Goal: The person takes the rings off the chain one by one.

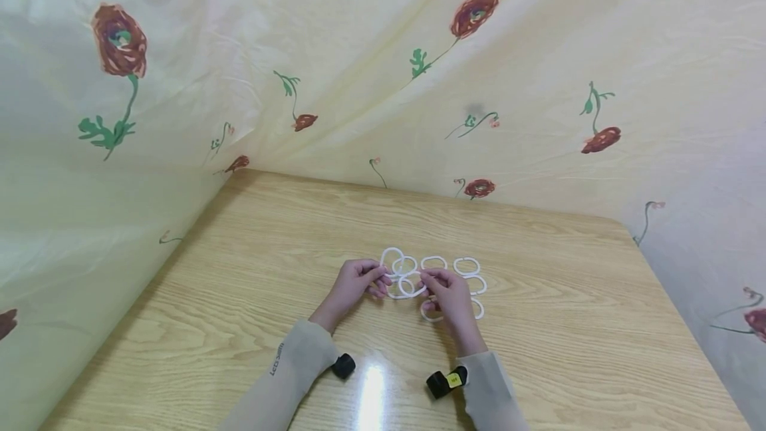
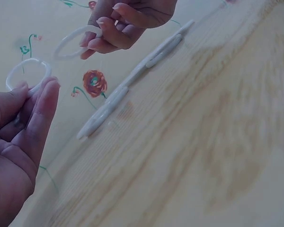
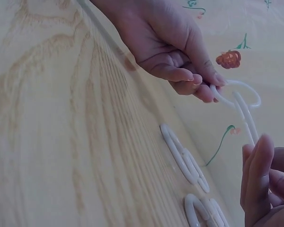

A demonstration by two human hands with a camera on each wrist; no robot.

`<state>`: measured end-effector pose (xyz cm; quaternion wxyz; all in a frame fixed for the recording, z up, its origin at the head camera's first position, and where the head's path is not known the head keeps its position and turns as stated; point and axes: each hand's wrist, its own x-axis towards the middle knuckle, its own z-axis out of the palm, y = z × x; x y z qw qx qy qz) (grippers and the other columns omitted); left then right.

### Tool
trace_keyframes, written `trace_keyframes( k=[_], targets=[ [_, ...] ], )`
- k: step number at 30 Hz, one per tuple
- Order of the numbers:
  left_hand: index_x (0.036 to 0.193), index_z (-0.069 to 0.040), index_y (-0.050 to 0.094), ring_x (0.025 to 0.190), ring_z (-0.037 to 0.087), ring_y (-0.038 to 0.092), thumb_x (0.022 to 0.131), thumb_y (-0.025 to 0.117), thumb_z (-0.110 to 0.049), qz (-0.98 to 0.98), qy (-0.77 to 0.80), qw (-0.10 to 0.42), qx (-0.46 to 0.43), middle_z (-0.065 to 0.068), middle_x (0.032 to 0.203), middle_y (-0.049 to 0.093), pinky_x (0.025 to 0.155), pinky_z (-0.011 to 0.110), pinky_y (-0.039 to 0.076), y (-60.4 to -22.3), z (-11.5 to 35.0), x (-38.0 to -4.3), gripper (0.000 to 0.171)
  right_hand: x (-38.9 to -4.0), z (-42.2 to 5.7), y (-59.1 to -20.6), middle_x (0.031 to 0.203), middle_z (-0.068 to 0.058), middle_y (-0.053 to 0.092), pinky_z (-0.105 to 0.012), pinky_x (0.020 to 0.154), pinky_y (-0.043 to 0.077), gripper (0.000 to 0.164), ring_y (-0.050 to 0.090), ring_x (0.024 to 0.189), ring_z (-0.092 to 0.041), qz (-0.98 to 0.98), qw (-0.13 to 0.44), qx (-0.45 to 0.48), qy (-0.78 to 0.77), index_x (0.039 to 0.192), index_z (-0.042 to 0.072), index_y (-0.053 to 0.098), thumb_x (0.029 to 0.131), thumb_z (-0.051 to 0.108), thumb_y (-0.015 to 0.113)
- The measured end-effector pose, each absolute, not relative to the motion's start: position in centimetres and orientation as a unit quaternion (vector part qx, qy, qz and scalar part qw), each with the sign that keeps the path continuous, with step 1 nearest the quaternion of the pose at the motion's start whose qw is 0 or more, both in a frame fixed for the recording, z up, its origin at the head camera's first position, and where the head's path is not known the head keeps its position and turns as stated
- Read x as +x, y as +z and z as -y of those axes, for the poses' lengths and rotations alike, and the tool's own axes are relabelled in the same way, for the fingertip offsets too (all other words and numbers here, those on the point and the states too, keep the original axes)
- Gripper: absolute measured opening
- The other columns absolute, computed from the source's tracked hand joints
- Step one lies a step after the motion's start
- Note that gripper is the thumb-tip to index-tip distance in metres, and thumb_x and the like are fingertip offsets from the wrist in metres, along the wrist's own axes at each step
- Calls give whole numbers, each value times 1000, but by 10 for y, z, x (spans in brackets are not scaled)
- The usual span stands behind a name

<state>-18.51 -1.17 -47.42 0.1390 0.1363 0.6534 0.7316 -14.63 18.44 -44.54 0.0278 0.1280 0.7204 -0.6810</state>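
Observation:
My left hand [image 1: 362,278] pinches a white oval plastic link [image 2: 48,70] between thumb and fingertips. Facing it, my right hand [image 1: 447,294] pinches a second white link [image 3: 246,118] by its near end. Both links are raised above the table, and they overlap in the right wrist view. In the left wrist view, the left hand [image 2: 19,127] is close and the right hand [image 2: 132,23] is farther off. More white links lie flat under and around the hands; the right hand partly hides one link [image 1: 423,315].
Several loose white links lie to the right of the hands, among them one at the back [image 1: 467,259] and one beside the right hand [image 1: 485,285]. The wooden table [image 1: 287,218] meets a flower-patterned cloth [image 1: 359,52] at its back and sides.

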Motion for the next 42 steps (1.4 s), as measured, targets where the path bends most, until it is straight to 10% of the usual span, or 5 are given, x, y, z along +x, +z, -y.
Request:
trace_keyframes(
  k=[42],
  targets=[
    [94,19,63,50,4,58,97,54,-3,-698,600,308,242,-5,60,61,48,16,51,-473,13,-179,24,-149,-207,-440,71,11,66,-18,50,52,31,59,63,-4,-688,-13,188,-700,120,-9,56,97,12,59]
  ],
)
